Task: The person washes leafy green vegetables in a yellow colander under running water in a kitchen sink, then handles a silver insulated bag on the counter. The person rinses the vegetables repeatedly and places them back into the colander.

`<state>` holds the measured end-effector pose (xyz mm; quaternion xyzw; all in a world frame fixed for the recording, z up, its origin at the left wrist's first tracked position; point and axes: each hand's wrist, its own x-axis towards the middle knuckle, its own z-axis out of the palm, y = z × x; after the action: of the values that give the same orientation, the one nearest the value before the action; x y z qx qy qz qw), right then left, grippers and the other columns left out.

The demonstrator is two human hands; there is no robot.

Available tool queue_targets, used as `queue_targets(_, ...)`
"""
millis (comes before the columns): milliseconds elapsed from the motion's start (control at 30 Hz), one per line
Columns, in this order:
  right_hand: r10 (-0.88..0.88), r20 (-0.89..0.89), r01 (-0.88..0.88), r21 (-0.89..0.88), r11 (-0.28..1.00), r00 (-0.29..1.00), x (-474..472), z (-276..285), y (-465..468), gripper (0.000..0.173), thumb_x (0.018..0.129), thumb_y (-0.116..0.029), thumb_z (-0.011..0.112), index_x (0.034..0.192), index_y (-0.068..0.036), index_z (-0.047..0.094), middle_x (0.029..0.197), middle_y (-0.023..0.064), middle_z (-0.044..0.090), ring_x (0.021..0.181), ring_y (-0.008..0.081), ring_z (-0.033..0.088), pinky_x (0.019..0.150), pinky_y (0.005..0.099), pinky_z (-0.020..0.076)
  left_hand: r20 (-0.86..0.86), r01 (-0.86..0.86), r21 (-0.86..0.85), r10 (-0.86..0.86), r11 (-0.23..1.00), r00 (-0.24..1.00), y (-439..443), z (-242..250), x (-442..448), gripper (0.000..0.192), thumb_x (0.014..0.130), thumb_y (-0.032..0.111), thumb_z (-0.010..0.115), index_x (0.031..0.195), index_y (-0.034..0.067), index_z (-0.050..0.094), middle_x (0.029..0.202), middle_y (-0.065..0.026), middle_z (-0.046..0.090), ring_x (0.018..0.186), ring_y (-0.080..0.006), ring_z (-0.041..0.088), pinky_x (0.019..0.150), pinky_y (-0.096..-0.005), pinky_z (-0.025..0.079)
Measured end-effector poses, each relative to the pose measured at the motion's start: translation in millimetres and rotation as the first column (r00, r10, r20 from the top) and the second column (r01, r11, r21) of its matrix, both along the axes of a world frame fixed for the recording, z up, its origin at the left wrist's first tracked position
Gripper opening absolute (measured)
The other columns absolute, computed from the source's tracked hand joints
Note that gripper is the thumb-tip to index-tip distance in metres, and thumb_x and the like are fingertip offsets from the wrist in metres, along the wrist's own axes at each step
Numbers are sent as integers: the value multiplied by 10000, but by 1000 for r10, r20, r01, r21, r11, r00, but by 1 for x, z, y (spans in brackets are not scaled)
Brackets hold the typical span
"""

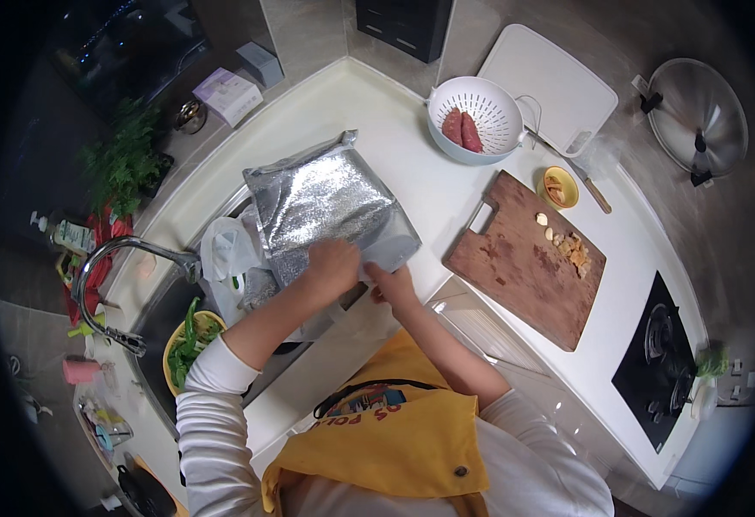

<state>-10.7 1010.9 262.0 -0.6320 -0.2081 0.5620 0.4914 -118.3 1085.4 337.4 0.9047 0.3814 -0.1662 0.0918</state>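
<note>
A silver foil insulated bag (325, 194) lies on the white counter, its near part overlapping the sink edge. My left hand (333, 266) is curled in a fist on the bag's near edge, gripping the foil there. Close to its right, my right hand (391, 284) pinches the near right corner, beside a pale translucent flap (393, 249). The fingertips of both hands are partly hidden. Left of the foil bag is a white plastic bag (225, 249) with something green inside.
A yellow bowl of green peppers (190, 352) sits in the sink (151, 336) under a curved faucet (103, 249). To the right are a wooden cutting board (513, 271) with garlic cloves, a colander (442, 139) holding two pieces of meat, a small yellow bowl (568, 197), a knife (597, 194) and a black cooktop (652, 368).
</note>
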Motion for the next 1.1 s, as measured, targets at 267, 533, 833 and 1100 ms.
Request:
queue_targets(267, 34, 328, -35, -5, 999, 944, 20, 2, -12, 234, 731, -178, 573, 721, 55, 588, 564, 103, 574, 434, 169, 565, 425, 293, 460, 202, -284, 274, 234, 919, 951, 76, 85, -18, 306, 765, 267, 506, 848, 9, 647, 898, -187, 624, 871, -332, 606, 754, -427, 483)
queue_targets(533, 70, 478, -80, 0, 997, 875, 23, 48, 1, 272, 726, -203, 550, 741, 66, 583, 633, 172, 604, 574, 280, 620, 582, 385, 494, 180, -282, 287, 238, 915, 954, 79, 82, -17, 311, 664, 277, 640, 791, -7, 638, 796, -215, 618, 807, -344, 609, 701, -413, 492)
queue_targets(833, -41, 818, -106, 124, 987, 574, 27, 97, -29, 261, 725, -111, 614, 907, 43, 506, 864, 185, 575, 756, 347, 580, 635, 411, 459, 447, -268, 463, 38, 845, 894, 70, 148, -9, 229, 668, 211, 649, 674, -14, 609, 686, -191, 606, 688, -336, 604, 620, -414, 478)
queue_targets(1100, 24, 805, -658, 468, 591, 593, 11, 117, 35, 286, 754, 40, 461, 1038, 26, 488, 996, 217, 532, 909, 375, 521, 807, 370, 423, 418, -365, 224, 249, 904, 874, 48, 154, -26, 193, 630, 205, 629, 619, 15, 603, 631, -178, 594, 643, -324, 599, 616, -402, 477)
